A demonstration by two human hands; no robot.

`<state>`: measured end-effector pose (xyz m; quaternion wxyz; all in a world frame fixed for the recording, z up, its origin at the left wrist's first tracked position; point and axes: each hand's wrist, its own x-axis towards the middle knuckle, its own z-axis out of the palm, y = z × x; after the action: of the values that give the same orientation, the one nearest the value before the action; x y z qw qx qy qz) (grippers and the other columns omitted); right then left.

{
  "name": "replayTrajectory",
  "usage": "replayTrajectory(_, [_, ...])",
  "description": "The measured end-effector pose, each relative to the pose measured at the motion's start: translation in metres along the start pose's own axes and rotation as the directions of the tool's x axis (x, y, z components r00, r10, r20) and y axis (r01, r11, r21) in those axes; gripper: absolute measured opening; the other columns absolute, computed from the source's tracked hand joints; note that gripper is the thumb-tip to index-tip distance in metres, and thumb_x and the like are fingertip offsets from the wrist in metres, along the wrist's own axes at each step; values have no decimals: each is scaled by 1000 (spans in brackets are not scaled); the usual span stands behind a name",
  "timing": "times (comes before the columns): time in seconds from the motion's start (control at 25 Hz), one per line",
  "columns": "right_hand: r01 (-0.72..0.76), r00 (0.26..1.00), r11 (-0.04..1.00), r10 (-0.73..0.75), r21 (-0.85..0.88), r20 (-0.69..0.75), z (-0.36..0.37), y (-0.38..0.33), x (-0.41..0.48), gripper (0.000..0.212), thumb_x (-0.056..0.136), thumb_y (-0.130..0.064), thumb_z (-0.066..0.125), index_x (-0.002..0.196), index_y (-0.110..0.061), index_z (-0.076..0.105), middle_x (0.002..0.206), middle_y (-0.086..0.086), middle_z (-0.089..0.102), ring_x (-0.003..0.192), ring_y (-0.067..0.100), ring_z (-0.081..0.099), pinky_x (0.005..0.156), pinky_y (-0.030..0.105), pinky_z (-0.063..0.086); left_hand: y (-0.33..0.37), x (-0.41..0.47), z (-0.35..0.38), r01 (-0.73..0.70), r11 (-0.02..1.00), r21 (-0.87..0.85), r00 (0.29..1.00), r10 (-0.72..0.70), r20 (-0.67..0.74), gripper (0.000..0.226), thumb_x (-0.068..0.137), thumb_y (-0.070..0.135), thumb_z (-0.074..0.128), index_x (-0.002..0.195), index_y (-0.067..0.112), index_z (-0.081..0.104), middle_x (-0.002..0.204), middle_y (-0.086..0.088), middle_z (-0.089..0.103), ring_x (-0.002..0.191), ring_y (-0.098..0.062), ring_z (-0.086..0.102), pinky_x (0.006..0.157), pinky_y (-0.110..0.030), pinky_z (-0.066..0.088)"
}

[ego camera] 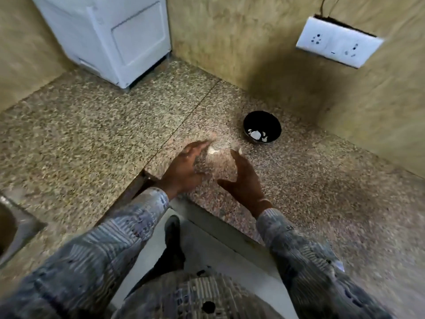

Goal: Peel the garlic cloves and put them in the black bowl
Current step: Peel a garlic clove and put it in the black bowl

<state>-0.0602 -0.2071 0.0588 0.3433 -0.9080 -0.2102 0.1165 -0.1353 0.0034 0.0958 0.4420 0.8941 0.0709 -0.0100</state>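
Patterned sleeves (128, 229) reach over the speckled granite counter (322, 192). The left hand (184, 168) and right hand (245, 180) hover side by side, fingers stretched out loose and gripping nothing, though both are blurred. A pale garlic scrap (212, 151) lies just beyond the left fingertips; whether they touch it is unclear. Farther right stands the black bowl (272, 125), holding white garlic cloves (255, 134). A wall socket (338, 41) sits beyond.
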Motion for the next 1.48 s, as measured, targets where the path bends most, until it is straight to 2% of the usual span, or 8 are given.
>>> replayTrajectory(0.24, [-413,905,910,413,20,-105,6,28,69,76,87,-33,81,151,-10,47,152,14,50,139,31,47,117,39,36,-42,92,1,-57,998,13,982,53,183,95,71,26,72,159,29,36,160,-2,40,141,-18,44,114,-42,43])
replayTrajectory(0.4, [-569,801,819,573,78,-174,21,48,119,41,89,-36,76,122,-12,71,123,15,69,112,34,66,93,37,52,-61,134,12,-22,995,101,979,1,204,84,84,21,75,157,33,37,153,0,46,133,-16,50,105,-28,44])
replayTrajectory(0.68, [-627,772,778,618,-23,-145,40,45,153,21,91,-30,62,99,-13,70,107,15,70,101,36,66,78,33,49,-85,176,26,98,958,268,964,-158,215,73,79,20,77,148,26,53,136,-8,57,123,-27,56,98,-28,43])
replayTrajectory(0.92, [-536,652,796,602,281,-461,-8,25,168,18,91,-26,70,101,-17,80,99,9,78,96,28,71,74,24,43,-90,184,46,35,943,331,949,-135,284,33,77,29,74,110,24,76,105,-6,69,98,-26,66,88,-31,50])
replayTrajectory(1.04, [-512,657,826,554,237,-511,-29,28,161,27,90,-32,71,113,-19,77,109,4,78,99,24,72,90,31,54,-85,184,49,98,967,234,951,-161,265,16,81,24,79,97,23,80,94,4,76,85,-10,69,78,-20,50])
replayTrajectory(1.16, [-485,732,812,580,324,-357,-9,23,126,17,90,-19,74,105,-23,79,99,-5,78,84,7,72,81,24,57,-73,178,46,233,972,-21,919,-213,331,17,83,16,82,95,29,80,87,18,75,80,8,67,74,-5,48])
replayTrajectory(1.32, [-498,805,619,591,607,57,37,12,85,28,88,-3,76,111,-20,78,100,-2,78,89,22,75,82,46,63,-57,163,42,532,713,-457,816,-289,500,30,85,-3,78,105,18,77,108,-7,78,98,-19,75,79,-33,63])
replayTrajectory(1.48, [-410,765,498,644,764,-9,53,-2,72,29,84,8,75,95,-19,76,84,1,77,76,17,70,73,38,60,-54,155,41,534,683,-498,819,-273,505,23,89,-6,73,108,6,75,117,-4,76,104,-19,74,77,-31,63])
